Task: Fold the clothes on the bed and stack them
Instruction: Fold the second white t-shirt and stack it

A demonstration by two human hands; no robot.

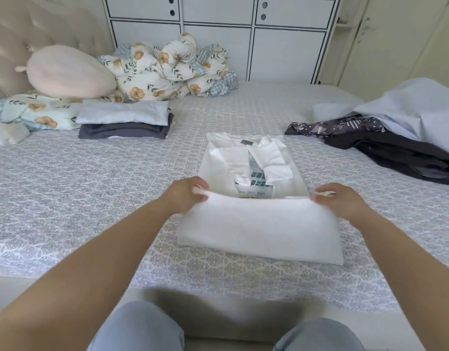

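Knees in grey-blue trousers (pixel 139 328) sit nearest the lens, at the near edge of the bed (pixel 66 198), which fills most of the view. Its patterned cover lies open and flat to the left of the work and beyond it, so there is ample room to slide a garment toward the stack.

On the right an unfolded heap (pixel 395 138) waits: a pale blue piece on top, a dark one and a printed one under it, reaching toward that side of the bed. By my reading that is what remains, at least three pieces.

At the middle lies the white shirt (pixel 258 224), sleeves already turned in, its lower half lifted and being brought over toward the collar. It looks about one fold from done.

Far left, near the pillows, stands the finished stack (pixel 124 122): a pale blue fold on a dark grey one, with a sliver of white beneath.

Each grip is closed on the shirt's hem: the left hand (pixel 185 193) pinches the left corner, the right hand (pixel 340 201) the right corner, both just above the cover.
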